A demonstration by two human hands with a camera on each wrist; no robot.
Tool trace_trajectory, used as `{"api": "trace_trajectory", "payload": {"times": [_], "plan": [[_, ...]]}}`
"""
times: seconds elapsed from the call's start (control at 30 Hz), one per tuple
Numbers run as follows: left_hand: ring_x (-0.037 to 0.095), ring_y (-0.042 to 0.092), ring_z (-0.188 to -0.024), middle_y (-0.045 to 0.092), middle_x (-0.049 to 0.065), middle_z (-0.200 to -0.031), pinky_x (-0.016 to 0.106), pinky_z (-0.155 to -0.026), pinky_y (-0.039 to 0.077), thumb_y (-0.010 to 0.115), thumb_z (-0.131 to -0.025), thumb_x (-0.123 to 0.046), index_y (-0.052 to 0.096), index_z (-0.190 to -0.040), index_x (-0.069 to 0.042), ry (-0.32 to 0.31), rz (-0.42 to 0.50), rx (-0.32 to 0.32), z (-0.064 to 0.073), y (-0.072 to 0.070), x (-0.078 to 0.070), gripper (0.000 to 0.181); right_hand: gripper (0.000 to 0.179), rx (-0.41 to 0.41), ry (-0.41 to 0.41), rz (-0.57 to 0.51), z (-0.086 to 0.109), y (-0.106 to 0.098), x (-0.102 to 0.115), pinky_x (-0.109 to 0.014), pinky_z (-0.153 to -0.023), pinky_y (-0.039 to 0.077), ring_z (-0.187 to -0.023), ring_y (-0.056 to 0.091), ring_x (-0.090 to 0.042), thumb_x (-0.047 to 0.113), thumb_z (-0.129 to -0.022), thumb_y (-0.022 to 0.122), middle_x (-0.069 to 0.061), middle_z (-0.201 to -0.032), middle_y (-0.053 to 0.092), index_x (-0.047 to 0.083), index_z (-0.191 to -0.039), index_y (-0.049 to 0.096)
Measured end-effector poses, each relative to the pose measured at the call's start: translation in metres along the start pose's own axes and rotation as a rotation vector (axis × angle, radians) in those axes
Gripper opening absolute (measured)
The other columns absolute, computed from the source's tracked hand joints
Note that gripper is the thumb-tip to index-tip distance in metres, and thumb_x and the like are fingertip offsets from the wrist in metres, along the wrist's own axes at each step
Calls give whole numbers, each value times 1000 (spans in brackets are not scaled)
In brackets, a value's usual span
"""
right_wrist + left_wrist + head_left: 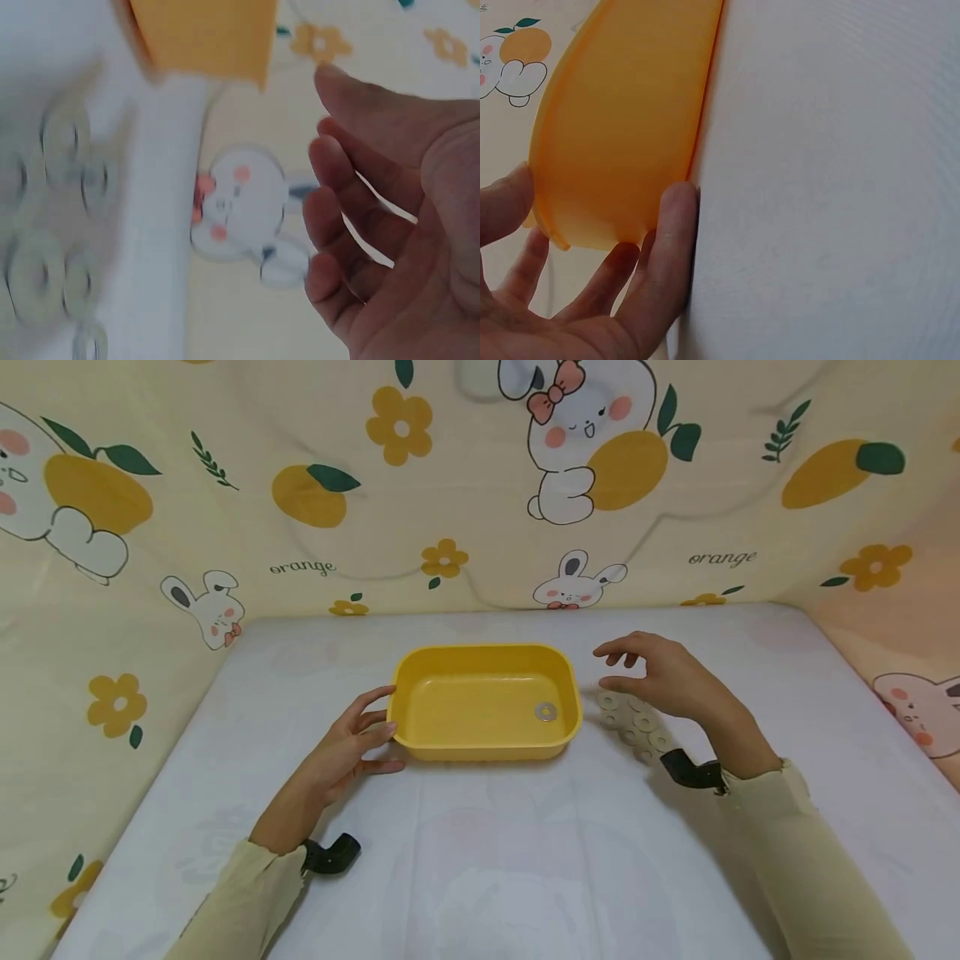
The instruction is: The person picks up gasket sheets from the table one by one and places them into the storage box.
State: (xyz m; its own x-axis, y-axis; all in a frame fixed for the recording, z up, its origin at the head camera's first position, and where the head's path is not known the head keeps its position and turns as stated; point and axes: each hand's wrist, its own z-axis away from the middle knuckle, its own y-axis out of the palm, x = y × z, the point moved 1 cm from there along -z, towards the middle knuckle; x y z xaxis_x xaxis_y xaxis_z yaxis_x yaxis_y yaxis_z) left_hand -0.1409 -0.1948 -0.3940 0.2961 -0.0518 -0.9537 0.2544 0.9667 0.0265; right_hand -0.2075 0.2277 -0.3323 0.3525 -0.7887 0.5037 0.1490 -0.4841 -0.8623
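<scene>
A yellow plastic tray (480, 752) with rounded corners sits on the white table. My left hand (348, 747) holds its left end, fingers spread about the corner; in the left wrist view the thumb (506, 202) is at the rim and another finger presses low on the tray wall (630, 112). One grey flat washer (545, 712) lies inside, toward the right. Several pale washers (643, 722) lie on the table to the right of the tray. Above them hovers my right hand (663, 672), thumb and fingers apart with nothing between them, also in the right wrist view.
A white cloth (480, 860) covers the table. Behind and at the sides hangs a cream curtain (465, 485) printed with rabbits, oranges and flowers. Each wrist carries a small black camera mount, one on the left (333, 853) and one on the right (692, 771).
</scene>
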Motion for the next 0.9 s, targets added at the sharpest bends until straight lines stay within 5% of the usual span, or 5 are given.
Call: {"api": "trace_trajectory", "payload": {"times": [0.47,0.9], "plan": [[25,54,-119,29,19,-156,46,-88,61,53,-103,-14,24,-156,-28,2,-13,12,3,-4,-1,62,43,112,77,55,16,-28,-65,-30,-77,45,-100,52,-23,30,-91,73,-9,-114,64,13,-130,64],[24,55,-119,31,16,-155,47,-89,60,53,-103,-14,25,-155,-30,-9,-4,12,-2,-3,3,61,41,191,100,49,13,-14,-99,-29,-79,44,-96,54,-20,26,-88,76,-8,-111,66,10,-124,67]]}}
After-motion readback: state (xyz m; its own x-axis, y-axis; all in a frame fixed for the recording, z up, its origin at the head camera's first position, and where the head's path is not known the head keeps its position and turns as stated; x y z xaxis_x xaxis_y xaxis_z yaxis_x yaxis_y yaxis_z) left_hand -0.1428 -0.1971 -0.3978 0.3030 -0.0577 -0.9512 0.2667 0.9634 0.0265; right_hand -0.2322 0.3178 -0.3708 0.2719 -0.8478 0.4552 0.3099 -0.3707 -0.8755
